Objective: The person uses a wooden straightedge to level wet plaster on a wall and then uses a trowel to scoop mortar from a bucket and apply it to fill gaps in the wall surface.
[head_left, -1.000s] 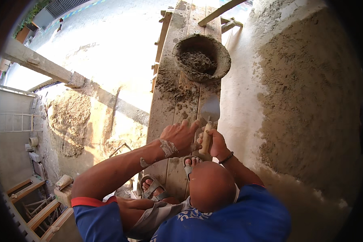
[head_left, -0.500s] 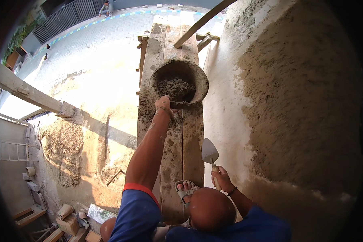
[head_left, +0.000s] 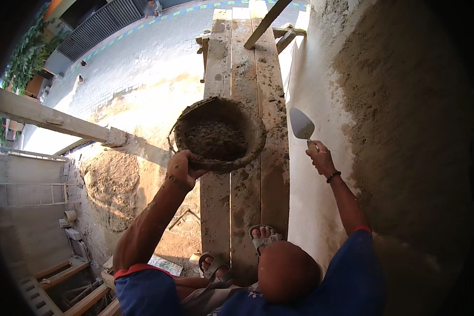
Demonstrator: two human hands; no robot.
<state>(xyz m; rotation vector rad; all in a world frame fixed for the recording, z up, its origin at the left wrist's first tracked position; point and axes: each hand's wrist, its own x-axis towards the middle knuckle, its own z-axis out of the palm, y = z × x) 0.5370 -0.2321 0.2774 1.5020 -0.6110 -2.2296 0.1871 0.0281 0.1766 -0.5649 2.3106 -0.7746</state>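
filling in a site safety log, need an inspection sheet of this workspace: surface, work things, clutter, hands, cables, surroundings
surface: wooden planks, spattered
work things: round basin partly filled with brown mix; trowel, blade raised
clutter: bent rod on the ground left of the planks
hands: left hand grips the basin's near rim; right hand holds the trowel's handle
cables: nothing seen
surroundings: partly coated wall right; earthy mound left

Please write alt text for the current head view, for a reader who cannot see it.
A person's left hand grips a crusted bucket of mortar-like mix by its near left side, over wooden planks. The right hand holds a trowel near a wall partly covered in a rough brown layer.
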